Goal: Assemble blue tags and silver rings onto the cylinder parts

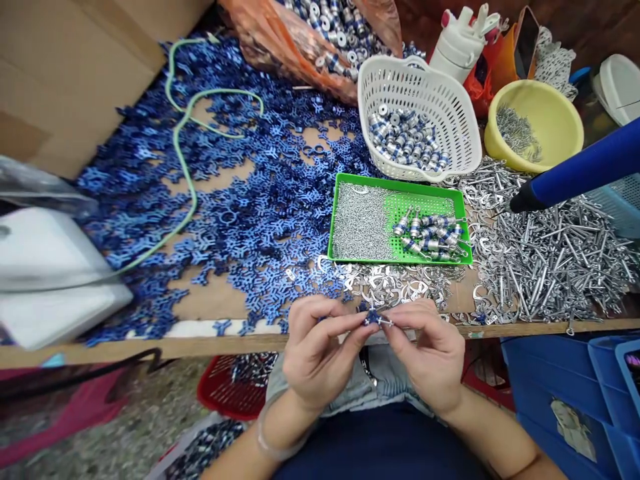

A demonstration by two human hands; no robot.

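My left hand (317,350) pinches a small blue branched metal piece (372,316) between thumb and fingers, just in front of the table's edge. My right hand (433,353) is closed at the piece's other side, its thumb and forefinger on a small silver pin-like part (385,322). The two parts meet between my fingertips; how they join is too small to tell. Just beyond my hands lie loose silver curved hooks (407,283). A green tray (400,261) behind them bears tiny silver parts and several silver-and-blue cylinder assemblies (435,235).
Blue branched pieces (280,200) cover the left of the table, with a pale green cord (183,157) across them. A white basket (420,73) holds cylinders. Silver rods (555,253) are heaped right, below a yellow bowl (560,110). A blue tool (585,167) juts in from the right.
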